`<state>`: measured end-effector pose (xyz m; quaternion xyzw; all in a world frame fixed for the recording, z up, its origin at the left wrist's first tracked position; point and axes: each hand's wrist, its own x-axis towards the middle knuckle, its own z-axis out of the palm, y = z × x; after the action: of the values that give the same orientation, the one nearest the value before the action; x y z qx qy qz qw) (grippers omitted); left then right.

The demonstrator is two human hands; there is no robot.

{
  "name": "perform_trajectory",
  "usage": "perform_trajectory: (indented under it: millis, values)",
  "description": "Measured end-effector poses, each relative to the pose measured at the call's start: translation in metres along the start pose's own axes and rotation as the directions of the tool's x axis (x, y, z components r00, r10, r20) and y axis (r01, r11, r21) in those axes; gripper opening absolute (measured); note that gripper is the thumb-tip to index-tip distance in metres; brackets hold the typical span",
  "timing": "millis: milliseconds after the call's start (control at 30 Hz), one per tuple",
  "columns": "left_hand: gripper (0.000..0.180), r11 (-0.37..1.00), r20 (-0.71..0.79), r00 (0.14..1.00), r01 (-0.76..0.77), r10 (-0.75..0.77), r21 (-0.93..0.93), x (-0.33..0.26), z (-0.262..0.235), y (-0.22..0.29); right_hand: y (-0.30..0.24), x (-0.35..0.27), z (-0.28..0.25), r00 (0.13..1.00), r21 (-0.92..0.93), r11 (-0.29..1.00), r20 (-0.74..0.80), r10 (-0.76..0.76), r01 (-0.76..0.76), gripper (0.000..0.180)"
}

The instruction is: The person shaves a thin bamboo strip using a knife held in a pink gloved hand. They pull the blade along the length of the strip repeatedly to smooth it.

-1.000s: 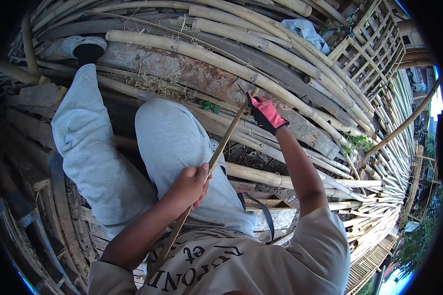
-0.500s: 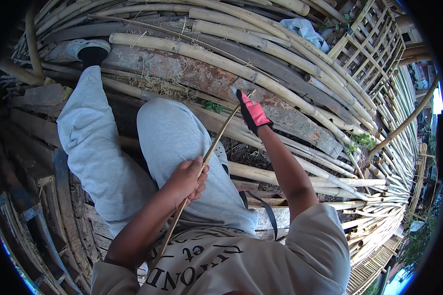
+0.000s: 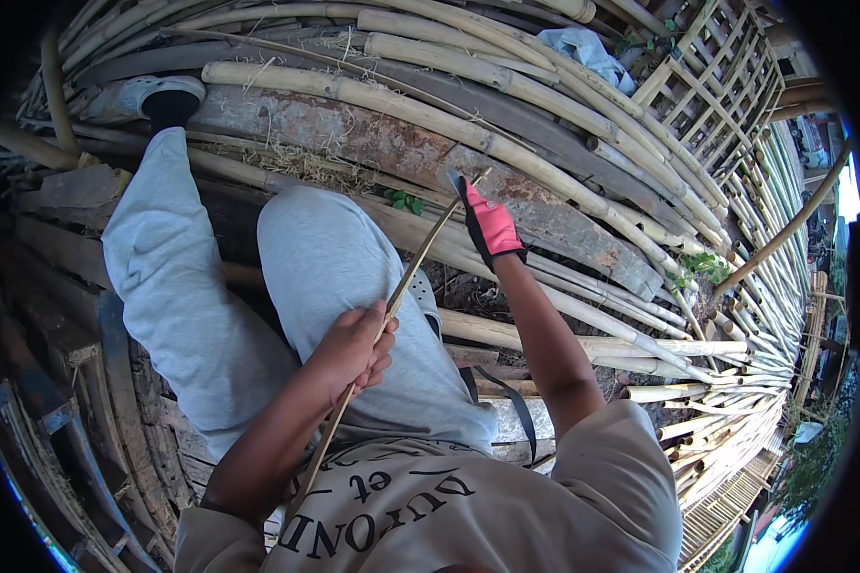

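Note:
A long, narrow bamboo strip (image 3: 418, 262) slants across my lap, from beside my shirt up to my far hand. My bare left hand (image 3: 355, 351) is closed round its middle, above my bent knee. My right hand (image 3: 491, 222), in a pink and black glove, grips the strip near its far end, which pokes out just past the fingers. A small pale, blade-like tip (image 3: 455, 179) shows at the gloved thumb; the rest of it is hidden in the hand.
Bamboo poles (image 3: 354, 94) lie side by side beyond my legs, around a weathered plank (image 3: 392, 143) with dry shavings (image 3: 320, 177). A bamboo lattice (image 3: 712, 86) and a pale plastic bag (image 3: 588, 55) are at the far right. A dark metal frame (image 3: 57, 420) is at the left.
My gloved right hand has turned slightly and shifted a little to the left. The strip and my left hand have moved slightly left and down in the picture; both grips hold.

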<state>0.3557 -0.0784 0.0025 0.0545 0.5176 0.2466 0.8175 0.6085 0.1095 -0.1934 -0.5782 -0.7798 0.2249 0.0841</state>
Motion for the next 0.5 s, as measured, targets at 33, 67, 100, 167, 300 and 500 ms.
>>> perform_trajectory:
  millis: [33,67,100,167,300,500]
  values:
    - [0.037,1.000,-0.024,1.000,0.007,-0.007,0.007,0.000,-0.002,0.001,-0.021,-0.009,0.007,0.994,0.031,0.994,-0.002,-0.108,0.108,0.057]
    - [0.037,1.000,-0.025,1.000,0.007,-0.007,-0.030,-0.004,-0.008,0.001,-0.054,-0.017,0.004,0.982,0.024,0.984,0.056,-0.178,0.177,0.058]
    - [0.037,0.999,-0.038,0.999,0.002,-0.003,-0.034,-0.007,-0.011,-0.001,-0.076,-0.024,-0.003,0.966,0.012,0.972,0.110,-0.235,0.235,0.058]
    - [0.036,0.999,0.015,1.000,-0.010,0.011,-0.032,-0.002,-0.006,-0.001,-0.047,-0.020,-0.013,0.962,0.036,0.969,0.112,-0.248,0.246,0.060]
    - [0.036,1.000,-0.030,0.999,-0.023,0.023,0.000,0.001,-0.007,-0.001,-0.068,-0.034,-0.010,0.983,-0.171,0.972,0.111,-0.145,0.163,0.058]
    - [0.036,1.000,0.015,1.000,-0.007,0.007,-0.015,0.000,-0.001,0.000,-0.078,-0.036,-0.041,0.976,-0.166,0.985,0.200,0.089,-0.056,0.054]
